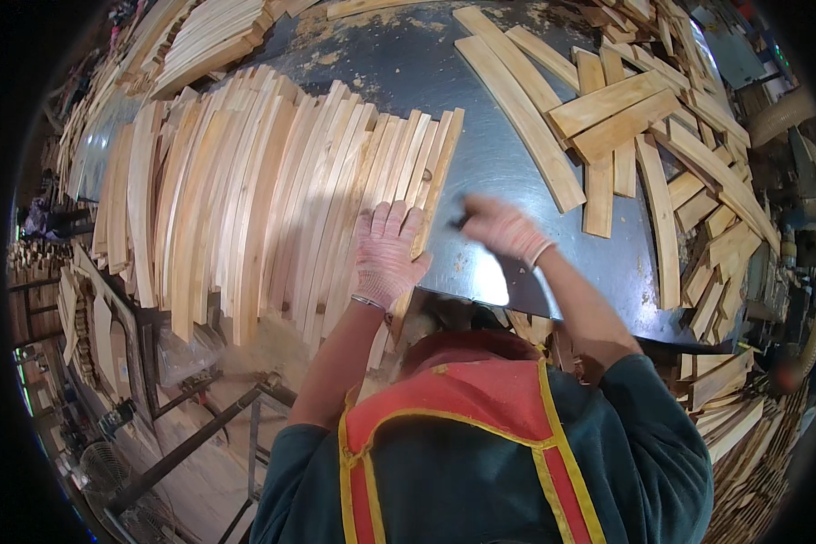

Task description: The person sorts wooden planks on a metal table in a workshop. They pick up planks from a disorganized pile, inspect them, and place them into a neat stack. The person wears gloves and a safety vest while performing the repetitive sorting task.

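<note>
A long row of pale wooden slats (254, 199) stands on edge, packed side by side, on the metal tabletop. My left hand (389, 254), in a pinkish knit glove, lies over the right end of this row with its fingers stretched out. Its thumb is beside the last slat (440, 177). To the right, over bare metal, my right hand (506, 230) is gloved too and smeared by motion. Something dark shows at its fingertips, but I cannot make out whether it is held.
Loose wooden slats (607, 118) lie crossed in a heap on the right of the metal tabletop (399, 63). Another stack of slats (213, 41) sits at the far left. Sawdust is scattered at the back. A metal frame (190, 444) stands at the lower left.
</note>
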A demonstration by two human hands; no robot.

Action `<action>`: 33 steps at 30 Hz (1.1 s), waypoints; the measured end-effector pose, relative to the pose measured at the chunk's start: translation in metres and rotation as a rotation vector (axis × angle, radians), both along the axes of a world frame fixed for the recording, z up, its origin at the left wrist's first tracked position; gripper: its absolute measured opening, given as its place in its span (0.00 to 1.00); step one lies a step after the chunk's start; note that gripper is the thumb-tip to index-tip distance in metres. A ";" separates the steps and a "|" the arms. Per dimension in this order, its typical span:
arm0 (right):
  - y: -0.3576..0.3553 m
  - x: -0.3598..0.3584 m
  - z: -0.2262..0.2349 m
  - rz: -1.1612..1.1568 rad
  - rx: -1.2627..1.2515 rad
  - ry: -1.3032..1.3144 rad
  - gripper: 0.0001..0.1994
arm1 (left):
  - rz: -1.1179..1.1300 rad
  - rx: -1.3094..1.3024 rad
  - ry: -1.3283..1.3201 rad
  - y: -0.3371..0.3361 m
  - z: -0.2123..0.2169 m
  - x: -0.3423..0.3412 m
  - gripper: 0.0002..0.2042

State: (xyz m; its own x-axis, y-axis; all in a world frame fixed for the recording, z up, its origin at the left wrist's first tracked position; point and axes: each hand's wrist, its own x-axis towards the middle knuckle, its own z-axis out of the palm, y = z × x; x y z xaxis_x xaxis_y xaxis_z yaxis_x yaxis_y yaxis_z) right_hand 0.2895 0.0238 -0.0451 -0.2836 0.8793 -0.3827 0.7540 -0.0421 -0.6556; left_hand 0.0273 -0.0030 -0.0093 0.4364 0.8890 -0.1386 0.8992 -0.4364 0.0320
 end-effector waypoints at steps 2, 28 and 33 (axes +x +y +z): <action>0.029 0.053 0.040 -0.227 0.276 -0.395 0.31 | 0.013 0.039 -0.069 -0.005 -0.002 -0.005 0.42; -0.195 -0.024 0.018 -0.387 -0.578 0.389 0.25 | -0.104 0.003 -0.222 -0.068 -0.008 0.021 0.29; -0.163 -0.070 -0.010 -0.067 -0.415 0.124 0.36 | 0.130 -0.146 -0.330 -0.061 0.082 -0.015 0.32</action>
State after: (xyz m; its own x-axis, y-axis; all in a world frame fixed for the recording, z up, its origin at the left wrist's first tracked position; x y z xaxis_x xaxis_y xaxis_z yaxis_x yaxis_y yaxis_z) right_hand 0.2193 -0.1394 -0.0547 -0.2970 0.6763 -0.6741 0.6571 -0.3674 -0.6581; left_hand 0.0125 -0.0639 0.0731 0.3633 0.9212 -0.1392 0.8779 -0.2884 0.3823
